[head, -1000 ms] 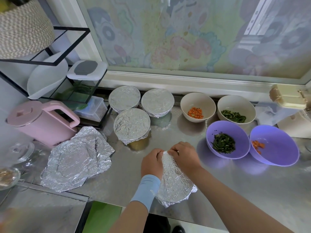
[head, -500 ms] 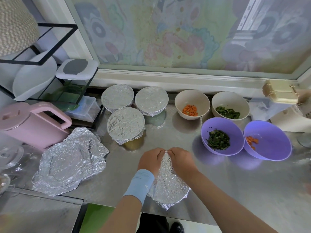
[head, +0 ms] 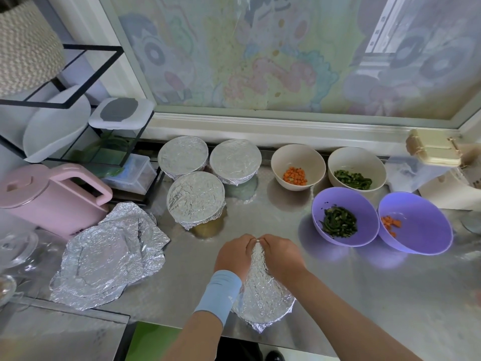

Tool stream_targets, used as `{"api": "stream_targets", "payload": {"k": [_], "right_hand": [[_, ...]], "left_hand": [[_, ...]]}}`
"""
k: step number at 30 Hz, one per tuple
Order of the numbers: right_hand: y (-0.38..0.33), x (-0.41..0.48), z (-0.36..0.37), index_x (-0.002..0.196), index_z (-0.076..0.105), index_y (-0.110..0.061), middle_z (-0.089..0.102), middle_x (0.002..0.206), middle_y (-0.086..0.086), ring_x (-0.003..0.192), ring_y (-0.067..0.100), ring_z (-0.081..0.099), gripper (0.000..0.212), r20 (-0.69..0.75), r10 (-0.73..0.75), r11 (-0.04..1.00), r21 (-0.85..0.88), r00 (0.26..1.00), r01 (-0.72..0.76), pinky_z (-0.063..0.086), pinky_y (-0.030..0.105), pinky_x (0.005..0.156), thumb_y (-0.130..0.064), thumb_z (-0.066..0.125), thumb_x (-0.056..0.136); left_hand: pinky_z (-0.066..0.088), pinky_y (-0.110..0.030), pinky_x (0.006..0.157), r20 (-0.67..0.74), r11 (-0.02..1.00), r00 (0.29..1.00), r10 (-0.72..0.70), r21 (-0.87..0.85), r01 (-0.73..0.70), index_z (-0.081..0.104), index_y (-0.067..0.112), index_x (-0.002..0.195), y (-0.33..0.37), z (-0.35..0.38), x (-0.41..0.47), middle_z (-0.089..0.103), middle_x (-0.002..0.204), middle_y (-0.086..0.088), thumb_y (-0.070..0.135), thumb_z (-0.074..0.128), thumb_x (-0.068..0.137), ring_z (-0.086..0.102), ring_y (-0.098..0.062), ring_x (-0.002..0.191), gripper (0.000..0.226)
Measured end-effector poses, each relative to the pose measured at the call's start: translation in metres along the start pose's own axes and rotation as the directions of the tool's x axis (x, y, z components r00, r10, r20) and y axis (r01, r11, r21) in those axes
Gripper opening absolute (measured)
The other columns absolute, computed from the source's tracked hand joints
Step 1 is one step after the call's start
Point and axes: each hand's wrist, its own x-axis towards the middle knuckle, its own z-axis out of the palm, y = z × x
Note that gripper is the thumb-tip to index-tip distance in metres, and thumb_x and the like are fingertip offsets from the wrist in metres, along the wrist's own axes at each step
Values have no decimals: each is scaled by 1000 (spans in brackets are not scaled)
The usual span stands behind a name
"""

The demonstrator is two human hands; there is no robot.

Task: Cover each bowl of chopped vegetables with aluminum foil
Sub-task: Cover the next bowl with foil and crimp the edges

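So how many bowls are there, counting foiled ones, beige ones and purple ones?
Foiled bowls: 3
Bowl being foiled: 1
Open beige bowls: 2
Open purple bowls: 2
Total: 8

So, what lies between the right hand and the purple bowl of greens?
Only bare steel counter, in the head view, between the right hand pinching the foil and the purple bowl of greens.

The crinkled silver foil sheet [head: 263, 290], the left hand [head: 234, 256] and the right hand [head: 282, 257] hide the bowl beneath; its colour and contents cannot be told. Their fingertips curl out of sight at its far rim. The woven beige basket [head: 26, 48] and the clear glass dish [head: 14, 246] are cut by the left edge.
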Motion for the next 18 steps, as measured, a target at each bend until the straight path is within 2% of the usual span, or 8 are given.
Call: {"api": "stream_targets", "payload": {"k": [5, 7, 9, 11, 13, 15, 18], "right_hand": [[-1, 3, -4, 117, 63, -29, 69, 109, -2, 101, 23, 61, 32, 46, -14, 1000, -25, 999, 15, 42, 29, 78, -36, 34, 104], [-1, 4, -6, 124, 61, -29, 65, 123, -5, 112, 20, 59, 32, 53, -51, 999, 7, 997, 51, 43, 29, 88, -35, 37, 103], [1, 5, -9, 132, 57, -26, 58, 133, -5, 119, 21, 54, 34, 0, -50, 998, 45, 999, 50, 41, 30, 97, -32, 40, 102], [2, 2, -12, 127, 59, -26, 58, 128, -4, 113, 22, 56, 32, -40, 20, 998, 54, 999, -18, 43, 31, 92, -32, 37, 103], [1, -5, -12, 116, 60, -26, 59, 117, -2, 104, 23, 58, 31, -41, 85, 996, 18, 996, -85, 44, 32, 83, -34, 32, 104], [0, -11, -8, 109, 59, -24, 61, 112, 0, 100, 24, 59, 32, -5, 102, 994, -24, 995, -102, 42, 31, 77, -35, 29, 104], [2, -16, 1, 103, 58, -20, 65, 104, 4, 96, 27, 59, 34, 18, 110, 993, 42, 994, -111, 38, 32, 72, -36, 29, 105]], "left_hand": [[50, -36, 81, -22, 999, 999, -35, -22, 35, 63, 25, 113, 0, 1, -5, 70, 98, -1, 36, 34, 105, 62, -22, 87, 32], [50, -35, 78, -41, 996, 996, -82, -37, 80, 63, 25, 110, 0, 0, -11, 70, 94, -1, 35, 33, 104, 61, -22, 84, 32], [49, -34, 75, -65, 991, 988, -137, 0, 137, 64, 25, 104, -2, -1, -18, 68, 90, 0, 32, 33, 104, 59, -22, 80, 31], [50, -33, 88, -102, 988, 983, -151, 18, 153, 66, 24, 104, -6, -3, -19, 68, 104, 2, 27, 37, 101, 60, -21, 95, 29], [43, -31, 103, -110, 995, 990, -92, -39, 88, 66, 22, 118, -7, -4, -14, 62, 128, 5, 23, 42, 99, 55, -16, 118, 30], [43, -29, 101, -30, 997, 1000, -4, -78, 2, 62, 24, 125, -3, -7, -7, 62, 128, 8, 27, 43, 100, 55, -12, 117, 32], [46, -30, 92, 111, 997, 992, 66, 18, -69, 63, 27, 121, 1, -6, 1, 68, 117, 5, 34, 37, 103, 61, -16, 105, 33]]}}
